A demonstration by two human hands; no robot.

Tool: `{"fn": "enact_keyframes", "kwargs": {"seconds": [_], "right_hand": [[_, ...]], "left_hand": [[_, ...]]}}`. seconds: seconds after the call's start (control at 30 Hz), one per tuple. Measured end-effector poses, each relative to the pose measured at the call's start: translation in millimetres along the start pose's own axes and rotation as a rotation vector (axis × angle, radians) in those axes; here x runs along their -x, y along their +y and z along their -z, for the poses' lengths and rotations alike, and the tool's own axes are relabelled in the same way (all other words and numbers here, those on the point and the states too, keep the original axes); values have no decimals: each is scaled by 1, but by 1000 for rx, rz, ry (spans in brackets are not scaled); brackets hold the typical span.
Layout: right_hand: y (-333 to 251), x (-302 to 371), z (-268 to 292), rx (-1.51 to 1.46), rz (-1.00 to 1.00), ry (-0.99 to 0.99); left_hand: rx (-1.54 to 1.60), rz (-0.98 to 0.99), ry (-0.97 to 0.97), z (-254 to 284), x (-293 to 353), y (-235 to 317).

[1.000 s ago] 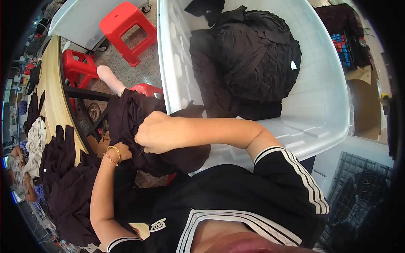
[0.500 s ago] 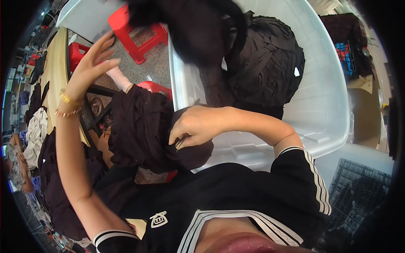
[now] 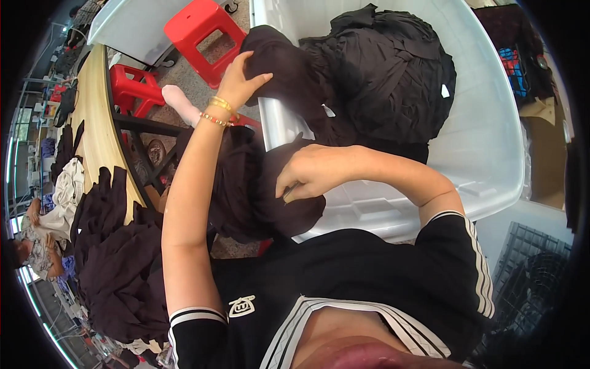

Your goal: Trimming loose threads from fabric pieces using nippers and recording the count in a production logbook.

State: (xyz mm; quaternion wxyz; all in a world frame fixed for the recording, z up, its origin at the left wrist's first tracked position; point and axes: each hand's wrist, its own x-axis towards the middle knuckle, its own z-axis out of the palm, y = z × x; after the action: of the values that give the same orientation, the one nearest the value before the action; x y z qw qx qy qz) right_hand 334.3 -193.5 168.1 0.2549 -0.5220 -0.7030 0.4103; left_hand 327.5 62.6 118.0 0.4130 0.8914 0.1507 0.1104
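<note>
My left hand [image 3: 243, 80], with gold and beaded bracelets at the wrist, reaches over the near left rim of a large white plastic bin [image 3: 485, 178]. Its thumb and fingers are apart, against a dark brown-black garment [image 3: 286, 67] that hangs over the rim into the bin. Closed fingers of my right hand [image 3: 310, 172] hold a small tool with a metal edge and a yellowish tip; most of it is hidden. That hand rests on a bunched dark garment [image 3: 239, 203] across my lap. Inside the bin lies a big heap of dark garments [image 3: 393, 74] with a small white label.
Red plastic stools [image 3: 200, 40] stand beyond the bin's left side. A wooden table edge [image 3: 98, 117] runs along the left, with a dark cloth pile [image 3: 120, 277] beside it. A black grid crate [image 3: 531, 270] is at the right. Another person [image 3: 43, 240] sits far left.
A dark garment that was blurred above the bin now lies lower, over its rim. My left hand has swung right onto it. My right hand stays closed on the small tool.
</note>
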Motion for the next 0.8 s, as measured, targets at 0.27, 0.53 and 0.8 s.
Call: {"fn": "enact_keyframes", "kwargs": {"seconds": [0.27, 0.53, 0.8], "right_hand": [[-7, -14, 1, 26, 18, -33], [-20, -29, -9, 44, -71, -60], [-45, -42, 1, 154, -263, -185]], "left_hand": [[1102, 749, -28, 3, 39, -44], [1326, 620, 30, -55, 24, -90], [1338, 585, -50, 15, 52, -73]]}}
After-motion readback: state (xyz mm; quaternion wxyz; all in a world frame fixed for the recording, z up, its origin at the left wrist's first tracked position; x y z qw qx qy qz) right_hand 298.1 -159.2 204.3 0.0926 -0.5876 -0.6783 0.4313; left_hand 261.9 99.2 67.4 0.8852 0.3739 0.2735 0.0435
